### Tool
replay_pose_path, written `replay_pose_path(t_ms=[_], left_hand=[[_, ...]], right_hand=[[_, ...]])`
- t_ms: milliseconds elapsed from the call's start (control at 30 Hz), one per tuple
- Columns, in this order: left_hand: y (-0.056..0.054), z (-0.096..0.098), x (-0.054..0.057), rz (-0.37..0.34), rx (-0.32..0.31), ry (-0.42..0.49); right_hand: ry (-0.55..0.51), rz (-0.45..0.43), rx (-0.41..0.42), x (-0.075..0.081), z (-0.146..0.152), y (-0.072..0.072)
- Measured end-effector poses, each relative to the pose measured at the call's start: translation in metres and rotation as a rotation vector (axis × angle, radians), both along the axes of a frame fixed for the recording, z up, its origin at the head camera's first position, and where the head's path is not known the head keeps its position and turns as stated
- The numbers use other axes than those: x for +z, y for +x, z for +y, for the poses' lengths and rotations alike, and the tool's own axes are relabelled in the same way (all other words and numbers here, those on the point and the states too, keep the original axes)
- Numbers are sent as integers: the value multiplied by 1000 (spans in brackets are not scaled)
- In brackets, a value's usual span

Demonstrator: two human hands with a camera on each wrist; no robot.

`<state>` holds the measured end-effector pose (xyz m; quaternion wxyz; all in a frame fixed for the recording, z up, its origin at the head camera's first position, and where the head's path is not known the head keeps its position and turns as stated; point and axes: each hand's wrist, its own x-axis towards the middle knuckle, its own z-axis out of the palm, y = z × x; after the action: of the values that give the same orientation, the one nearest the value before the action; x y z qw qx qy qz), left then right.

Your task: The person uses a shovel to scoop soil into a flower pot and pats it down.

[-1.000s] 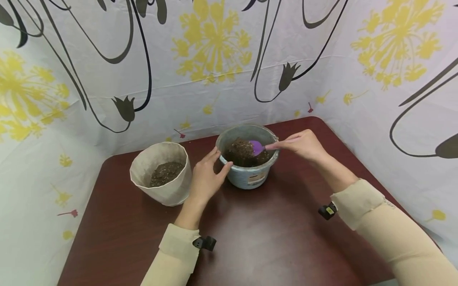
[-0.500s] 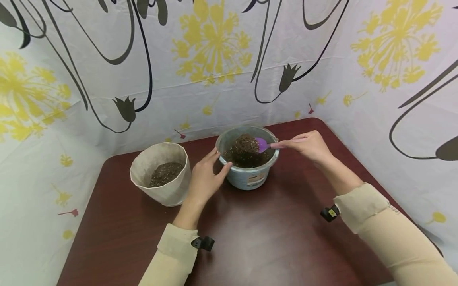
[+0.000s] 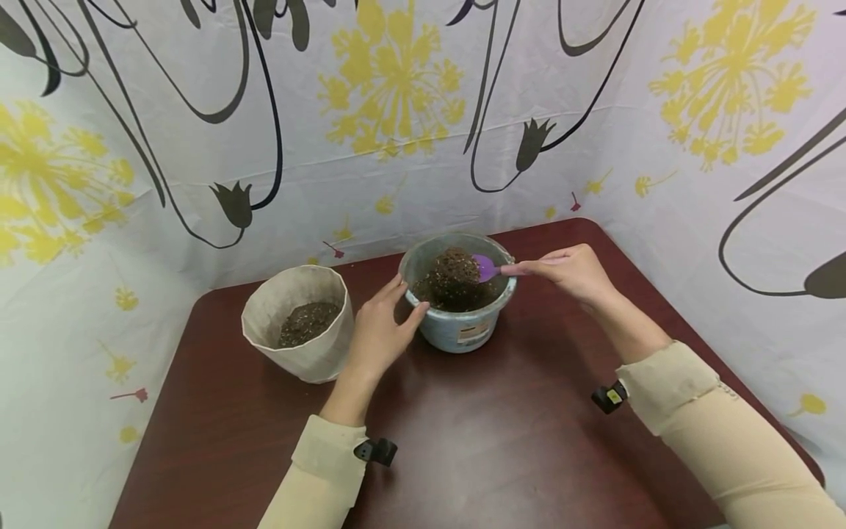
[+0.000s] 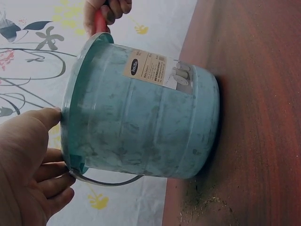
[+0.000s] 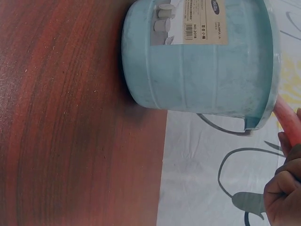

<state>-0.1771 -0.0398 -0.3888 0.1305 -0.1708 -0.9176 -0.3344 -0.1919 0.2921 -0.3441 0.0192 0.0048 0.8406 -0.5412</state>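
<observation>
1. Gripping a purple trowel by its handle, the right hand held the soil-laden blade inside the blue bucket.
2. The left hand, thumb and fingers spread, touched the bucket's rim.

Label on bucket, "NO.2018", "COLORFUL"

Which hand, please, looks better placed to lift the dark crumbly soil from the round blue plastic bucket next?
Probably the right hand: it grips the purple-bladed, pink-handled trowel, which meets the soil, while the left hand touches the bucket's rim.
</observation>
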Motion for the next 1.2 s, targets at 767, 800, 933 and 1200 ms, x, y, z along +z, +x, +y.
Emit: replay_pose_path(t_ms=[767, 800, 933, 1200], left_hand=[[3, -1, 0, 3, 1, -4], [3, -1, 0, 2, 0, -5], [3, -2, 0, -3, 5, -11], [4, -2, 6, 24, 0, -36]], right_hand=[[-4, 4, 19, 5, -3, 4], [-8, 5, 16, 5, -3, 4], [-11, 20, 2, 8, -3, 3], [4, 30, -23, 17, 0, 3]])
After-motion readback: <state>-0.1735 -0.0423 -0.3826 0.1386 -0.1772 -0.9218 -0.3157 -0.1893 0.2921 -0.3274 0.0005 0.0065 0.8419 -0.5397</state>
